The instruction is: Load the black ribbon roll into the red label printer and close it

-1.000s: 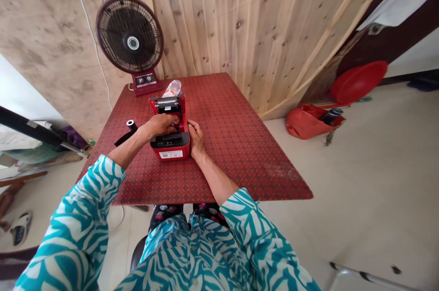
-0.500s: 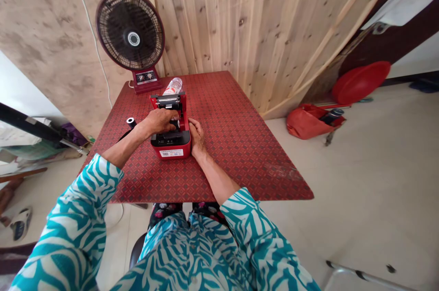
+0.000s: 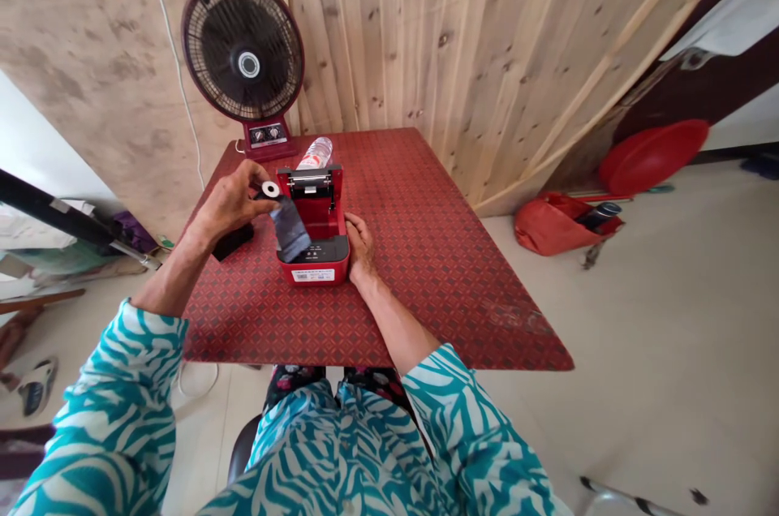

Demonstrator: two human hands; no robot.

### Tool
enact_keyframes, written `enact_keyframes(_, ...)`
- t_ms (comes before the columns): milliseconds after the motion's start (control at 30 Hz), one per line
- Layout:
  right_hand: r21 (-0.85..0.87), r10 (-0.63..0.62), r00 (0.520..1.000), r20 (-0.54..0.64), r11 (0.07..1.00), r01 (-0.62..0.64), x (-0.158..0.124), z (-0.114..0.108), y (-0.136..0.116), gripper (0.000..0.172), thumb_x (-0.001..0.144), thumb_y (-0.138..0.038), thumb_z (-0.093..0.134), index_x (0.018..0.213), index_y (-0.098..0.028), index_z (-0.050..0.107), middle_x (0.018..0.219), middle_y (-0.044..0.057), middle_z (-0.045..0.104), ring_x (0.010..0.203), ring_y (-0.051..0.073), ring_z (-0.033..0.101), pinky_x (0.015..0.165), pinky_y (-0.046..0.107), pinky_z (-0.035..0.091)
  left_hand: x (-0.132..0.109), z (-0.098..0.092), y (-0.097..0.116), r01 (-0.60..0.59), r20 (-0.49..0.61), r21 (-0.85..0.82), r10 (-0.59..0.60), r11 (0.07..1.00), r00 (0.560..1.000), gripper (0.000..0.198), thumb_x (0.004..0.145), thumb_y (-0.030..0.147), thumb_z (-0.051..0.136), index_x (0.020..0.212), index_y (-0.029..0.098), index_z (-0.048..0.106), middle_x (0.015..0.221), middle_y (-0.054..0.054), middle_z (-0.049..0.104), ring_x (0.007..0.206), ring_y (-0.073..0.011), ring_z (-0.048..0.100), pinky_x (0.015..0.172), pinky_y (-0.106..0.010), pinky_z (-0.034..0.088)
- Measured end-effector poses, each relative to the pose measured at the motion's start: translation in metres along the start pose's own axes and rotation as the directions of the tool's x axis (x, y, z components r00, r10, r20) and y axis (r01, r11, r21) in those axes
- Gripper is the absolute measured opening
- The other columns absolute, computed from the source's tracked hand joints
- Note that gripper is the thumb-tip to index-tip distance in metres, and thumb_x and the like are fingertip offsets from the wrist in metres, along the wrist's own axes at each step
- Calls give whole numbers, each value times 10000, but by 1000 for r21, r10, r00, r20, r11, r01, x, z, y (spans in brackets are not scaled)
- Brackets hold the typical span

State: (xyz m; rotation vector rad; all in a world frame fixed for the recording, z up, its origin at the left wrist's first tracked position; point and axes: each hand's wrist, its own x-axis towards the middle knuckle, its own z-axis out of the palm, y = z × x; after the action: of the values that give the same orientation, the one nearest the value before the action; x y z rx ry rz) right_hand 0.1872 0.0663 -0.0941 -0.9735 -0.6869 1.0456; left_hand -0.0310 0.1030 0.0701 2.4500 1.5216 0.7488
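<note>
A red and black label or receipt printer stands on the table with its lid up and its inside exposed. My left hand pinches a small dark paper roll with a white core, left of the raised lid. From that roll a dark grey strip hangs down across the printer's left front edge. My right hand rests against the printer's right side, fingers stretched along it. On the table, partly behind my left wrist, lies a black object whose kind I cannot make out.
A clear plastic bottle lies behind the printer. At the table's back left stands a maroon fan. The red patterned table meets a wooden wall. On the floor to the right are a red bag and a red basin.
My left hand has come up and left out of the printer, bringing the paper roll with its strip trailing. My right hand stays at the printer's side. The view has shifted slightly.
</note>
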Motion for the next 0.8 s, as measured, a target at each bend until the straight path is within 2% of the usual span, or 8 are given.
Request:
enact_keyframes(133, 3, 27, 1000, -11, 1000, -26, -2, 0, -4, 388, 732, -487, 644, 1022, -233, 691, 1045, 24, 722, 961, 187, 633, 877, 344, 497, 18, 1, -34, 132, 2, 40, -132, 990, 991, 377, 701, 315, 775, 1022, 198, 616, 972, -15, 685, 881, -186, 634, 815, -293, 503)
enact_keyframes(267, -4, 43, 999, -20, 999, -44, -3, -1, -5, 399, 728, -483, 649, 1031, -227, 692, 1062, 30, 725, 953, 188, 637, 864, 340, 496, 40, 21, -46, 284, 16, 163, -291, 945, 957, 293, 726, 236, 722, 994, 185, 616, 933, -37, 691, 908, -226, 652, 797, -294, 488)
enact_keyframes(400, -42, 38, 999, -13, 998, -38, -2, -2, -2, 392, 746, -488, 634, 1042, -238, 690, 1085, 30, 721, 999, 196, 633, 874, 343, 496, 53, 46, -47, 289, 86, 311, -330, 905, 940, 305, 811, 198, 610, 1117, 194, 599, 1069, -88, 698, 1045, -270, 658, 858, -311, 479)
enact_keyframes(500, -41, 24, 1000, -11, 999, -24, -1, -3, 0, 378, 754, -486, 624, 1034, -240, 689, 1089, 31, 720, 1021, 200, 631, 896, 352, 496, 54, 60, -51, 277, 142, 413, -362, 868, 921, 392, 838, 226, 610, 1222, 164, 559, 1198, -156, 667, 1146, -312, 631, 889, -338, 483)
enact_keyframes(600, -42, 24, 1000, -15, 999, -24, -1, -3, 1, 382, 755, -488, 618, 1036, -238, 687, 1088, 32, 718, 1025, 201, 629, 906, 357, 492, 52, 70, -58, 277, 195, 472, -405, 837, 893, 442, 859, 235, 602, 1279, 121, 531, 1218, -210, 654, 1169, -345, 625, 892, -364, 491)
enact_keyframes(700, -64, 32, 999, -12, 997, -33, -1, -3, 0, 400, 754, -502, 618, 1050, -242, 687, 1083, 30, 717, 1026, 203, 625, 896, 354, 488, 53, 72, -65, 272, 210, 423, -385, 865, 899, 447, 836, 218, 627, 1268, 130, 554, 1229, -199, 658, 1176, -338, 625, 928, -376, 487)
enact_keyframes(800, -36, 51, 998, -28, 998, -52, -2, -2, -2, 403, 720, -495, 642, 1023, -234, 688, 1059, 29, 718, 997, 202, 627, 891, 356, 488, 53, 62, -79, 319, 213, 164, -349, 934, 913, 558, 762, 302, 731, 1265, 133, 561, 1210, -165, 680, 1153, -305, 633, 948, -365, 493)
